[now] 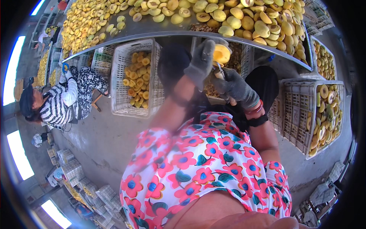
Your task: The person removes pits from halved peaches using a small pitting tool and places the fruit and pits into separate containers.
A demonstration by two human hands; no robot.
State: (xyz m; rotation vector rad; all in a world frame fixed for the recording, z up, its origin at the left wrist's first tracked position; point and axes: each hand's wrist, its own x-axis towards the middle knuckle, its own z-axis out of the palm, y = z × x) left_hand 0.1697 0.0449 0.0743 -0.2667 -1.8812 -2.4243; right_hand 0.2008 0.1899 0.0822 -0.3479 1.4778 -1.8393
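Observation:
My left hand (201,58), in a grey work glove, grips a yellow peach half (221,54) just below the metal table's front edge. The cut face of the fruit is turned towards me. In my right hand (238,87), also gloved in grey, is a small pitting knife (219,73) with a pale handle. Its metal end meets the lower rim of the half; the exact shape of the tip is hidden. Beneath both hands, between my knees, a crate holds brown peach pits and scraps (211,89).
Halved peaches (263,25) are heaped on the metal table (137,31). A white plastic crate (133,111) with peach halves stands left of my legs. Stacked crates (297,106) of cut fruit stand at right. A co-worker (61,100) sits further left, hands at the table.

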